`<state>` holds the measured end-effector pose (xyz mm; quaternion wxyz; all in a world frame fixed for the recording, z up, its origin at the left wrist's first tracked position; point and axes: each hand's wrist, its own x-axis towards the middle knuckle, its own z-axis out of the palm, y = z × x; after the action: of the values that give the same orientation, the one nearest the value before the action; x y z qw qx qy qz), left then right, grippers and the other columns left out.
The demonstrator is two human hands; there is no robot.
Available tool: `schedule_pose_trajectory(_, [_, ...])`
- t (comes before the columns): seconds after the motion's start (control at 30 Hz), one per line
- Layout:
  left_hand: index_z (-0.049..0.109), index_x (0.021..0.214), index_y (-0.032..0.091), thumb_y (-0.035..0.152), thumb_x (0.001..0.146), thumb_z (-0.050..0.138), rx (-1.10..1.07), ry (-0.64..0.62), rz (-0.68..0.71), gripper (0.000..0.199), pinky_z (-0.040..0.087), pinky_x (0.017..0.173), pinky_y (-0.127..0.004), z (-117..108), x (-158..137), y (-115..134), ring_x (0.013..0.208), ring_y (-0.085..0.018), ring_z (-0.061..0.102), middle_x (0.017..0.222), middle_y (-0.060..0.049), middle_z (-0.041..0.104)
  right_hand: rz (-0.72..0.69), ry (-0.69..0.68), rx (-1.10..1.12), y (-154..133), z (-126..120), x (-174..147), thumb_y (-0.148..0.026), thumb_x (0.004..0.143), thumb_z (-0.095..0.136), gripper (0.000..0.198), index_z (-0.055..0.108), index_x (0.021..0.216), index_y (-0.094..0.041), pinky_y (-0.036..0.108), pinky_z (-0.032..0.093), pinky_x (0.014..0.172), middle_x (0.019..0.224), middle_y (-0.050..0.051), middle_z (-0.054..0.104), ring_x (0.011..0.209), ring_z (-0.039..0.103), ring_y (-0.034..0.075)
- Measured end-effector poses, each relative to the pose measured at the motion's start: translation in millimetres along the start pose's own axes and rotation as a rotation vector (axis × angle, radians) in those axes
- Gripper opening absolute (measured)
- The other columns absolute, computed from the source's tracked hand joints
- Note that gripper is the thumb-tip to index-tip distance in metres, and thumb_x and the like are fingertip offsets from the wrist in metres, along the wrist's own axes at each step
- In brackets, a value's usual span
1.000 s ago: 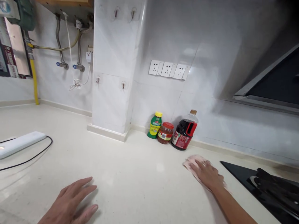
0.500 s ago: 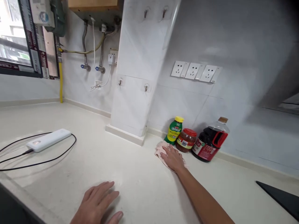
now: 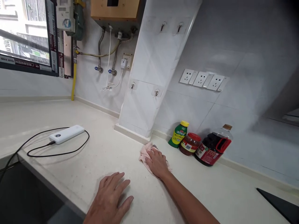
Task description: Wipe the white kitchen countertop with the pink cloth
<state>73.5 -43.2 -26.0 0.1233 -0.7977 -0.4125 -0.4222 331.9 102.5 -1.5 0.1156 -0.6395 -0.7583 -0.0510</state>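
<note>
Under my right hand [image 3: 158, 162] a pink cloth [image 3: 144, 154] lies bunched on the white countertop [image 3: 112, 146], close to the foot of the tiled pillar. The fingers press down on the cloth and curl over it. My left hand [image 3: 112, 194] is at the counter's near side with its fingers spread and nothing in it; whether it touches the surface I cannot tell. To the right of the cloth, along the wall, stand a green bottle with a yellow cap [image 3: 178, 135], a red-lidded jar [image 3: 190, 144] and a large dark sauce bottle with a red handle [image 3: 213, 147].
A white power bank [image 3: 67, 134] with a looped black cable [image 3: 58, 154] lies on the left. The pillar [image 3: 142, 109] juts out at the back. A flat black object [image 3: 280, 202] sits at the right edge. The counter's front edge [image 3: 53, 186] runs along the lower left.
My right hand and the cloth have moved left, away from the bottles and jar toward the pillar's front. The view has shifted, and my left hand stays spread.
</note>
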Motion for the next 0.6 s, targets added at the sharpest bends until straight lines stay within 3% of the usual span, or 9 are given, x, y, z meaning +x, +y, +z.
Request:
schedule_pose_trajectory(0.17, [0.061, 0.128, 0.024, 0.028, 0.093, 0.063, 0.028, 0.0, -0.003, 0.035, 0.046, 0.097, -0.048, 0, -2, -1, 0.12, -0.029, 0.058, 0.131, -0.01, 0.065, -0.248, -0.004, 0.045, -39, -8, -46, -0.047, 0.095, 0.048, 0.046, 0.05, 0.14, -0.035, 0.05, 0.03, 0.112, 0.16, 0.006, 0.032, 0.145, 0.028, 0.027])
schedule_pose_trajectory(0.3, [0.059, 0.131, 0.026, 0.03, 0.093, 0.064, 0.035, -0.035, 0.0, 0.039, 0.045, 0.099, -0.049, 1, -3, -3, 0.124, -0.03, 0.056, 0.135, -0.009, 0.062, -0.356, -0.012, 0.064, -34, -14, -71, -0.048, 0.095, 0.049, 0.047, 0.048, 0.141, -0.042, 0.043, 0.031, 0.112, 0.162, -0.002, 0.031, 0.146, 0.028, 0.02])
schedule_pose_trajectory(0.43, [0.06, 0.131, 0.027, 0.029, 0.091, 0.066, 0.044, -0.104, -0.024, 0.041, 0.042, 0.103, -0.054, -2, -3, 1, 0.129, -0.033, 0.052, 0.14, -0.01, 0.059, -0.25, 0.011, 0.069, 16, -18, -79, -0.053, 0.097, 0.041, 0.048, 0.049, 0.142, -0.039, 0.045, 0.032, 0.112, 0.16, 0.001, 0.035, 0.144, 0.033, 0.021])
schedule_pose_trajectory(0.6, [0.061, 0.13, 0.026, 0.026, 0.088, 0.069, 0.037, -0.201, -0.072, 0.043, 0.042, 0.104, -0.055, -10, 0, 10, 0.131, -0.035, 0.051, 0.14, -0.012, 0.058, 0.022, 0.062, 0.043, 116, -19, -111, -0.059, 0.094, 0.029, 0.058, 0.054, 0.138, -0.032, 0.053, 0.038, 0.107, 0.156, 0.006, 0.04, 0.138, 0.042, 0.029])
